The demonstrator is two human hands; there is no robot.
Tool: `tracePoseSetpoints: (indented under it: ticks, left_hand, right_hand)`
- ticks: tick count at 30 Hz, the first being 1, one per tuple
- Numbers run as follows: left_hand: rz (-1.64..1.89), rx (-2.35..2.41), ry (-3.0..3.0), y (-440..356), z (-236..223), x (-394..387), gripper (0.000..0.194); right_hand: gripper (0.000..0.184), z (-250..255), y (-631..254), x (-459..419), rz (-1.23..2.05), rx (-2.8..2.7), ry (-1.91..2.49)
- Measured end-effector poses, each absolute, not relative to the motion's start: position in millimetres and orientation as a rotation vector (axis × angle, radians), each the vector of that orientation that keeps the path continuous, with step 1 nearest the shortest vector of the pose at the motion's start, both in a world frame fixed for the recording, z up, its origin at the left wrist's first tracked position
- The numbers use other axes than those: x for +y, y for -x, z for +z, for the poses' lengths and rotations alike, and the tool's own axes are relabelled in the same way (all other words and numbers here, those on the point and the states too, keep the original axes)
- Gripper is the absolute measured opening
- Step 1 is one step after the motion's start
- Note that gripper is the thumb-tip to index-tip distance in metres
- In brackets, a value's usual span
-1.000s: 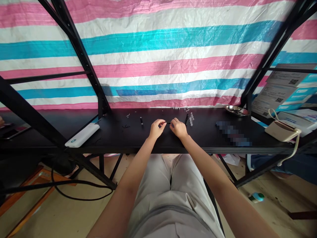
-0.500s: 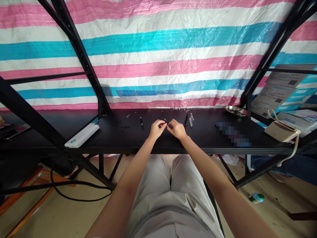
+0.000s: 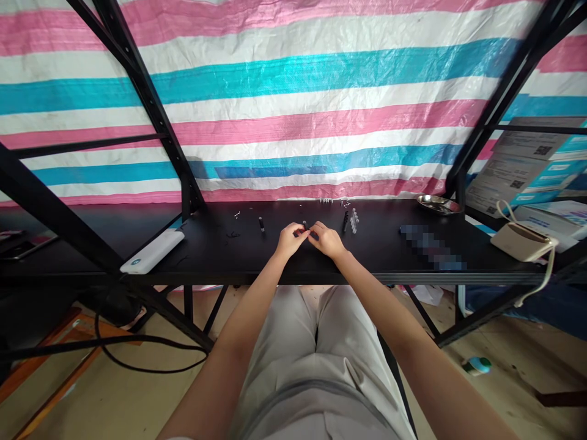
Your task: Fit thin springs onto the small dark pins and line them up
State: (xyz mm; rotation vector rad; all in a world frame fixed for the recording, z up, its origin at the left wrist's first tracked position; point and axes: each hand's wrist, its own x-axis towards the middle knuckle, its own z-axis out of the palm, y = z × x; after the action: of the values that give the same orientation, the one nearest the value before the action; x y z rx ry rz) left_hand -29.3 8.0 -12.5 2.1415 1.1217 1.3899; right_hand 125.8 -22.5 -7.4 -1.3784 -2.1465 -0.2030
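Note:
My left hand (image 3: pixel 288 241) and my right hand (image 3: pixel 327 239) meet over the black tabletop (image 3: pixel 376 256), fingertips pinched close together. Between them is a small dark stick-like piece (image 3: pixel 305 225), mostly covered by the fingers, with a pale tip showing at its far end. Just right of my right hand, a row of small black pieces (image 3: pixel 345 221) stands beside a cluster of whitish cylinders (image 3: pixel 354 221). A short black cylinder with a light end (image 3: pixel 262 224) is left of my left hand.
Tiny white pieces (image 3: pixel 326 201) lie along the back edge, and thin black scraps (image 3: pixel 233 234) lie at left. A white power-bank-like box (image 3: pixel 153 251) is farther left. At right are a metal dish (image 3: pixel 439 205), a blurred dark item (image 3: pixel 431 247) and a cream bag (image 3: pixel 523 241). Black frame posts flank the table.
The dark piece, earlier stretched level between both hands, has turned to point away from me. My right hand has shifted left, bringing the fingertips together.

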Motion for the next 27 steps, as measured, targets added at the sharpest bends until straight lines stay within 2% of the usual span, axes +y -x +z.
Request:
tracePoseSetpoints:
  ticks: [5, 12, 17, 27]
  left_hand:
    - [1.342, 1.602, -2.004, 31.8, -1.3, 6.4, 0.011]
    - [1.044, 2.115, -1.787, 55.3, 19.2, 12.9, 0.015]
    - [0.922, 2.298, -1.775, 78.4, 20.2, 19.8, 0.019]
    - [0.85, 2.37, -1.795, 87.3, 9.1, 25.5, 0.023]
  right_hand:
    - [0.023, -9.6, -125.4, -19.5, -0.172, -2.152, 1.361]
    - [0.021, -7.5, -125.0, -19.5, -0.133, -2.146, 1.429]
    - [0.019, -8.0, -124.6, -19.3, -0.118, -2.15, 1.425]
    - [0.019, -6.9, -125.7, -20.0, -0.099, -2.13, 1.417]
